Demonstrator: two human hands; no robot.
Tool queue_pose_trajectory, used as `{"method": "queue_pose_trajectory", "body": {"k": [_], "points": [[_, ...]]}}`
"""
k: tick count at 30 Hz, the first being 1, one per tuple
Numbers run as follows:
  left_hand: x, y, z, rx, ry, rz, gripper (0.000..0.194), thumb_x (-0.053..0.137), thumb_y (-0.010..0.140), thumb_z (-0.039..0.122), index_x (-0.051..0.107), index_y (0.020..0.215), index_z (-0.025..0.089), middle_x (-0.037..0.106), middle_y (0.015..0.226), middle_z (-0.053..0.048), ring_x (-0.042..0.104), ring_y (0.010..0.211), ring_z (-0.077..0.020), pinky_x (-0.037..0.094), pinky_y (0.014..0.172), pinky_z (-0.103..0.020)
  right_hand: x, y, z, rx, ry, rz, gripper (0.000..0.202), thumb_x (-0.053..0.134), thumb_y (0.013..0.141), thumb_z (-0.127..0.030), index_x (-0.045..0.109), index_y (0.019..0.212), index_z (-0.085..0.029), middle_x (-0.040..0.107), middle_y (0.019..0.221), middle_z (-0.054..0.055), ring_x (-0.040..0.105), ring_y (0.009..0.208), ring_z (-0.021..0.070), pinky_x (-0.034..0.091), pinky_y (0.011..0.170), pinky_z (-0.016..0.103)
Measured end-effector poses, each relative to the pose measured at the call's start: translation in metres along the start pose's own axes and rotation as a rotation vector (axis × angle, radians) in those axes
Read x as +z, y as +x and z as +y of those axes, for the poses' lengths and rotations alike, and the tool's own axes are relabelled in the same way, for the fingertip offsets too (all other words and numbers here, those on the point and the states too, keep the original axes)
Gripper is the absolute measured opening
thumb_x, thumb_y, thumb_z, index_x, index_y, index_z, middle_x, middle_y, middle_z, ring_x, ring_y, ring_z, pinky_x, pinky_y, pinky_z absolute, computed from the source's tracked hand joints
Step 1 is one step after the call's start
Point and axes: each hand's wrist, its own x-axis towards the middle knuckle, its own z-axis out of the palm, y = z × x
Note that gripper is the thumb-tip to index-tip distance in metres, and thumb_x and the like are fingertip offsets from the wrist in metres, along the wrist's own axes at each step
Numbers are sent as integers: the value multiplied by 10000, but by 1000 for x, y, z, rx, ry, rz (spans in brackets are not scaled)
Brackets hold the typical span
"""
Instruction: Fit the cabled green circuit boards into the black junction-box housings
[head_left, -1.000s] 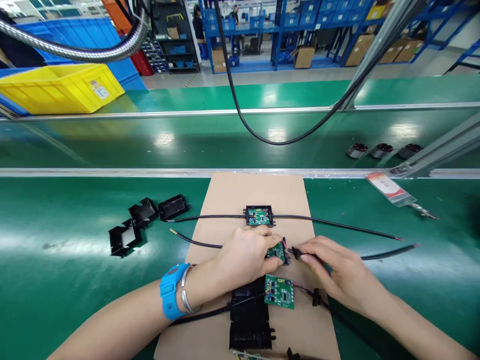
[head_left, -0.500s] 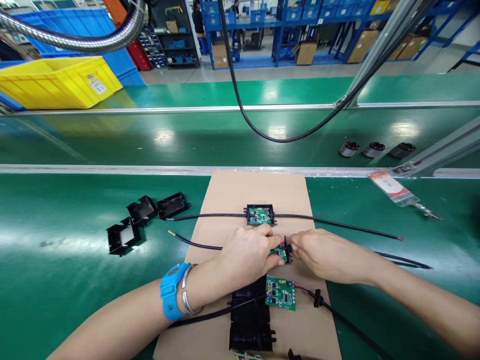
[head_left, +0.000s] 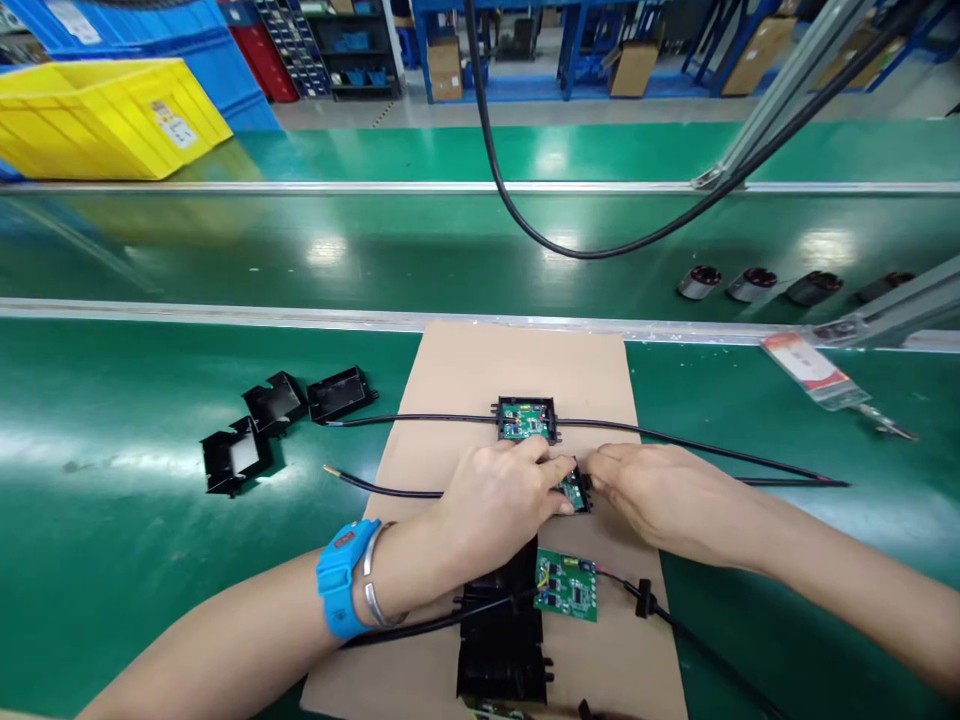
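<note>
My left hand point(head_left: 499, 490) is closed around a small black plastic box with a green circuit board point(head_left: 576, 490) in it; thumb and index finger press at its right part, and the hand hides the rest. At the box's right end, my right hand point(head_left: 652, 490) pinches a black cable point(head_left: 787, 484), whose tail runs out to the right. Just behind lies a similar box with a board point(head_left: 527, 418) and a cable out of each side. In front, a bare circuit board point(head_left: 574, 585) with cables attached rests beside black boxes point(head_left: 502, 660), partly under my left forearm.
A cardboard sheet point(head_left: 525, 360) lies under the work on the green bench. Several empty black housings point(head_left: 341, 395) sit at the left. A bagged metal-tipped item point(head_left: 817, 370) lies right. Metal cylinders point(head_left: 700, 282) and a yellow bin point(head_left: 105, 120) stand farther back. A black cable point(head_left: 585, 253) hangs down ahead.
The camera view has tilted down slightly. The tail of the cable at my right hand has swung away from me, towards the rear cable's end. Both hands keep their hold.
</note>
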Motion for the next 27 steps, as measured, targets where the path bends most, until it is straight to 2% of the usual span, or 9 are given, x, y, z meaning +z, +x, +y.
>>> {"method": "queue_pose_trajectory", "body": {"k": [4,11,15,17,21,23,25,27], "points": [[2,-3,-4,65,3,56,305,603,901,327,603,1187,223,658,1045,-20,646,876,-160,507,658,-248,3,-2,-2,53,10,66,142,384,908,-167,521,869,-174,618,767,36,533,615,149,339,553,291],[4,-6,-7,117,-31,75,295,624,887,289,623,1174,221,680,1061,-25,648,964,-182,543,755,-278,-5,8,-3,10,81,-56,191,417,845,-110,557,734,-176,635,699,41,546,586,139,341,545,275],[6,-6,-5,142,-30,49,278,577,909,230,609,1183,194,668,1100,-39,644,972,-185,541,821,-315,-7,16,-11,71,27,-94,197,439,806,-101,567,678,-177,643,660,57,566,576,168,348,529,290],[8,-6,-5,141,-8,23,305,536,926,192,582,1227,189,656,1122,-54,632,998,-190,529,858,-332,-5,18,-15,103,3,-74,190,447,780,-99,560,652,-182,643,634,66,579,572,188,347,522,302],[6,-7,-8,139,-13,-10,332,507,950,271,547,1276,221,632,1160,-46,617,1003,-202,523,855,-350,1,12,-17,196,6,-36,190,424,816,-141,551,684,-190,614,589,44,555,523,184,325,495,309],[-1,-10,-10,155,-21,-16,332,498,954,295,545,1274,223,613,1196,-44,606,1012,-200,520,854,-343,4,4,-15,220,24,26,181,421,857,-192,564,745,-188,623,658,43,567,585,185,371,535,312],[-10,-15,-10,173,-2,-29,316,485,952,249,551,1257,194,592,1228,-58,586,1044,-193,508,871,-327,7,-5,-14,183,47,165,153,454,872,-228,597,864,-176,642,828,67,592,768,204,442,662,331],[-18,-21,-8,201,64,-59,311,480,932,172,562,1232,154,580,1235,-75,555,1085,-202,488,895,-331,11,-13,-16,102,65,315,182,471,888,-217,617,983,-165,621,958,86,559,922,217,451,794,356]]}}
